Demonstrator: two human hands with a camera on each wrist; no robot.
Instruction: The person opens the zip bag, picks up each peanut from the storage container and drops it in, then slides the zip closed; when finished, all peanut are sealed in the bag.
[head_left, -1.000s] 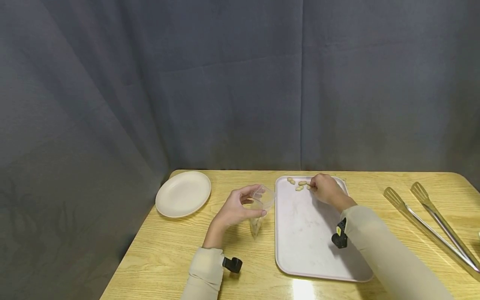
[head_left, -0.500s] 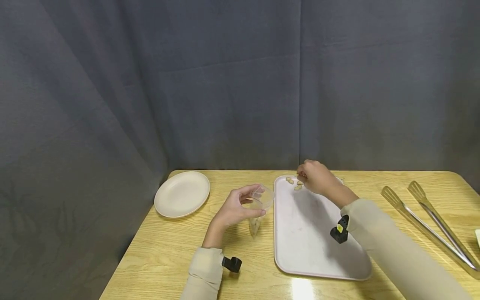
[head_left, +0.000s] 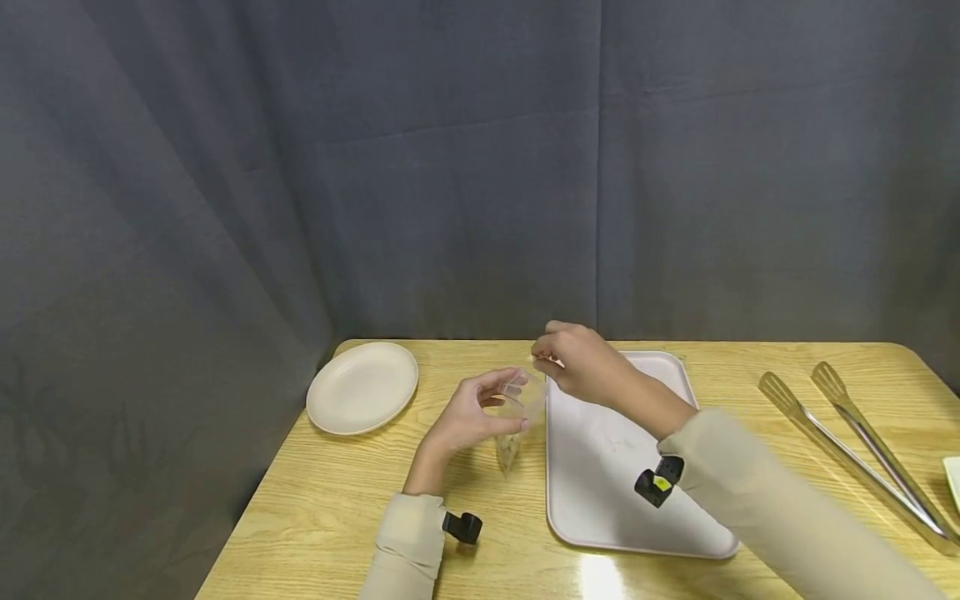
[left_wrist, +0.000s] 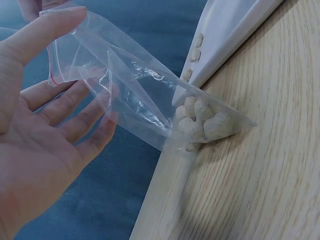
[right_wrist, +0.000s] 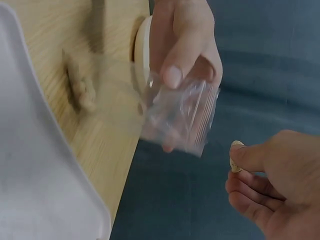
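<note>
Peanuts [left_wrist: 202, 120] lie at the bottom of the bag [left_wrist: 137, 85]; your left hand [head_left: 465, 419] grips its mouth between thumb and fingers, while your right hand [head_left: 583, 365], back uppermost, pinches another peanut [right_wrist: 233, 165] near the opening.

You have a round cream plate [head_left: 362, 388] on the wood-grain tabletop [head_left: 300, 508]. Well to the right of that plate you see metal tongs [head_left: 855, 463] lying spread, slotted ends away from you; farther right of it, a white object [head_left: 952, 479], partly out of view. Behind the plate hangs a dark blue-grey curtain [head_left: 450, 183].
</note>
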